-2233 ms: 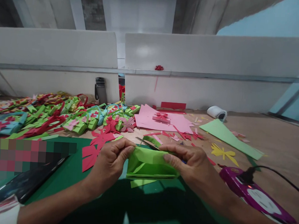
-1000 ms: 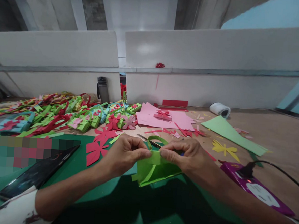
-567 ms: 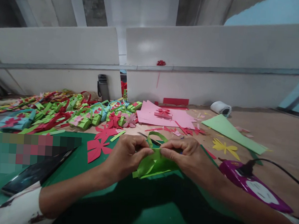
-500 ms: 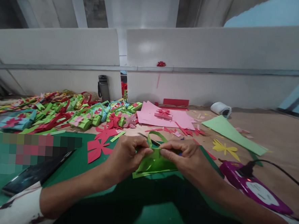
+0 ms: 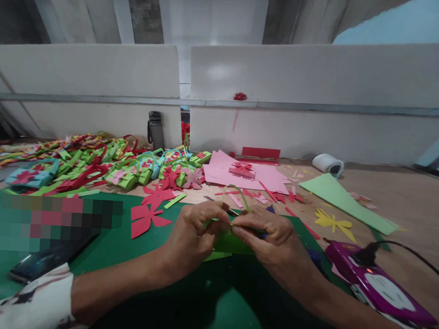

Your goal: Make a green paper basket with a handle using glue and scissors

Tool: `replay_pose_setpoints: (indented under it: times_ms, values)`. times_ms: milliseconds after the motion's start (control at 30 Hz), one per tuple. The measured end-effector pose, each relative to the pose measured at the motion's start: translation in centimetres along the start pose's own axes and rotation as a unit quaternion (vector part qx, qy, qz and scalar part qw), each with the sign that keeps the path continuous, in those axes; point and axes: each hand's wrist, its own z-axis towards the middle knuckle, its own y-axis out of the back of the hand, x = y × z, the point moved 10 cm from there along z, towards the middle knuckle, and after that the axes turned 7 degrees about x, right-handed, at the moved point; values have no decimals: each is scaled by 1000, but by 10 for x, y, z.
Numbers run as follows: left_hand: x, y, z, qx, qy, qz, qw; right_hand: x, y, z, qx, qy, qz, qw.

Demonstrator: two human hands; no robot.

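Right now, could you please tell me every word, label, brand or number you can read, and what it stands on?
No text can be read.
Power strip: any markings are too blurred to read.
Bottle: no legible lettering.
Phone: nothing legible; partly pixelated.
Green paper: no lettering shows.

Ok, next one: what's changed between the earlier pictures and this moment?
The left hand has moved rightward, in close to the right hand. The green paper piece, whose face showed widely at first, is now mostly hidden behind the hands, and its handle loop stands higher. Both hands hold the piece throughout. The bottle, yellow cutout and purple power strip stayed put.
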Motion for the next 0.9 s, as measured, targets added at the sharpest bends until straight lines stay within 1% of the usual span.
replay_pose_setpoints:
  times_ms: [167, 267, 333, 433, 500, 567, 633, 700, 767, 800, 833, 900]
  values:
    - [-11, -1, -3, -7, -40, 30, 999, 9, 2, -1, -11, 22, -38, 999]
    - [-10, -3, -2, 10, -38, 35, 999, 10, 2, -2, -12, 54, -63, 996]
    - [-7, -2, -2, 19, -30, 40, 999, 9, 5, -3, -28, 76, -77, 994]
    - [-2, 6, -2, 0, -21, 47, 999, 7, 14, -5, -64, 84, -95, 990]
    - [1, 12, -2, -8, -17, 63, 998, 6, 15, -5, -67, 80, -111, 988]
    - [-1, 15, -2, -14, -32, 116, 993, 5, 15, -4, -61, 70, -122, 988]
    - [-13, 20, -4, -40, -71, 209, 974, 3, 16, -3, -63, 52, -120, 989]
    - [-33, 24, -10, -82, -129, 301, 941, 0, 17, -3, -70, 34, -110, 991]
    - [-54, 21, -16, -99, -194, 339, 915, 0, 15, -1, -67, 31, -104, 992]
    - [-60, 16, -16, -83, -212, 338, 913, 2, 13, -1, -65, 33, -104, 992]
    - [-60, 12, -14, -64, -206, 338, 916, 4, 12, 0, -61, 37, -107, 992]
    - [-51, 2, -5, -4, -154, 342, 927, 8, 9, 0, -57, 41, -128, 989]
